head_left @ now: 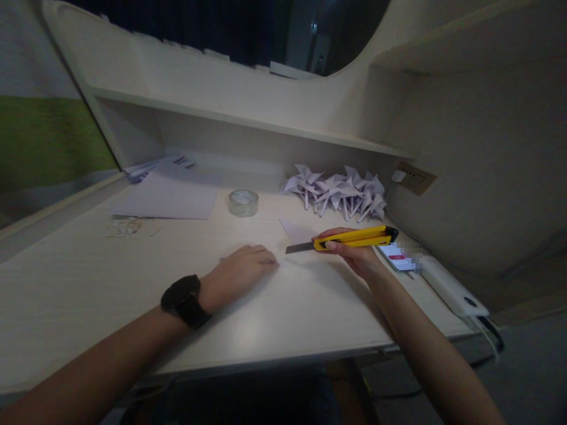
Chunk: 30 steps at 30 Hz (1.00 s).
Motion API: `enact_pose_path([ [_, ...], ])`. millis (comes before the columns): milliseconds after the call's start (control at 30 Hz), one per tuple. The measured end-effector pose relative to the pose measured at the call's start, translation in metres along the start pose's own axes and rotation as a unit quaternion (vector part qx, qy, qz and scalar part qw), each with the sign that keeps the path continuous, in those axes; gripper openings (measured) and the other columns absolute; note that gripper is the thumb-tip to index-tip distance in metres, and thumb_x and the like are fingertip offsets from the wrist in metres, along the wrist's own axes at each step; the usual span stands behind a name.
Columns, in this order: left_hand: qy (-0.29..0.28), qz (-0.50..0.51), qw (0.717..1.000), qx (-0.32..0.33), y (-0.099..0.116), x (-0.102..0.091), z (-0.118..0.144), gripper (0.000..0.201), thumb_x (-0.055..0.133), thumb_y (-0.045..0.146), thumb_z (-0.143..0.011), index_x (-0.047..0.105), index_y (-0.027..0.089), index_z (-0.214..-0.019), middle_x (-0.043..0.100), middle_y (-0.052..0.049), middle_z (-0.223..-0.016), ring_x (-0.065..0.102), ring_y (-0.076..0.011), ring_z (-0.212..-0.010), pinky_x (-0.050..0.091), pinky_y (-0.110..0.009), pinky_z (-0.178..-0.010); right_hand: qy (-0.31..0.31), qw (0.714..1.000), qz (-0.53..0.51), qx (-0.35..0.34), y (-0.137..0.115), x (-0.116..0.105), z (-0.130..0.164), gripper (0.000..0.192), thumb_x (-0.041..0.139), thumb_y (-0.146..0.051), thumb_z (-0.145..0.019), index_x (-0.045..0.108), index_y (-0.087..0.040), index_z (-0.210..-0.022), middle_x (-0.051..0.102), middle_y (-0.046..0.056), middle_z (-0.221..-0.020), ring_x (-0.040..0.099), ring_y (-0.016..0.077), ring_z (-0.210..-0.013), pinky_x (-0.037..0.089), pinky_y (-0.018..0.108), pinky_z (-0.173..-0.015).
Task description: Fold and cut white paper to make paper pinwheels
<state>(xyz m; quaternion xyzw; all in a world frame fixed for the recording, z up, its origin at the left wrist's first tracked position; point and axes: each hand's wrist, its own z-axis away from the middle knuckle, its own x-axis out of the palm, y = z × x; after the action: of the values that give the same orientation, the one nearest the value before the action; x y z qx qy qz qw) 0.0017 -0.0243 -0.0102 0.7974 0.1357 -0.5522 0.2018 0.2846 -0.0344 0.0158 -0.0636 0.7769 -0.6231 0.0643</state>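
Note:
In my right hand (354, 254) is a yellow utility knife (354, 237), held above the desk with its long blade extended and pointing left. My left hand (245, 271) rests on the desk just left of the blade tip. Its fingers are drawn together and curled; anything between them is hidden or too small to name. A black watch (186, 300) is on the left wrist. Behind the blade lies a white piece of paper (292, 229), partly covered by my right hand.
A roll of clear tape (243, 203) stands behind my left hand. White paper sheets (172, 192) lie back left, near small scraps (128, 226). Several paper pinwheels (339, 190) are piled under the shelf (248, 121). A lit phone (396, 257) and a white power strip (452, 286) lie right.

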Motion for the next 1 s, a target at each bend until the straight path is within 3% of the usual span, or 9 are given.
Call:
enact_pose_path([
  [433,0.024,0.037,0.999,-0.001,0.0013,-0.0021,-0.002,0.021,0.048,0.023,-0.096,0.069,0.022,-0.103,0.07,-0.002,-0.104,0.059,-0.018,-0.096,0.041,-0.036,-0.091,-0.029,0.999,0.013,-0.006,0.0058,0.006,0.002,0.019,0.079,-0.024,-0.067,0.075,-0.021,-0.086,0.073,0.005,-0.094,0.066,0.0194,-0.086,0.053,0.032,-0.077],
  [1000,0.016,0.02,1.0,-0.004,0.0026,-0.0024,-0.0024,0.021,0.048,0.023,-0.096,0.068,0.021,-0.103,0.07,-0.003,-0.1,0.059,-0.0192,-0.094,0.041,-0.037,-0.089,-0.047,0.999,0.018,0.001,0.0063,0.0075,0.002,0.02,0.079,-0.026,-0.068,0.075,-0.022,-0.088,0.073,0.004,-0.089,0.065,0.018,-0.08,0.052,0.032,-0.075],
])
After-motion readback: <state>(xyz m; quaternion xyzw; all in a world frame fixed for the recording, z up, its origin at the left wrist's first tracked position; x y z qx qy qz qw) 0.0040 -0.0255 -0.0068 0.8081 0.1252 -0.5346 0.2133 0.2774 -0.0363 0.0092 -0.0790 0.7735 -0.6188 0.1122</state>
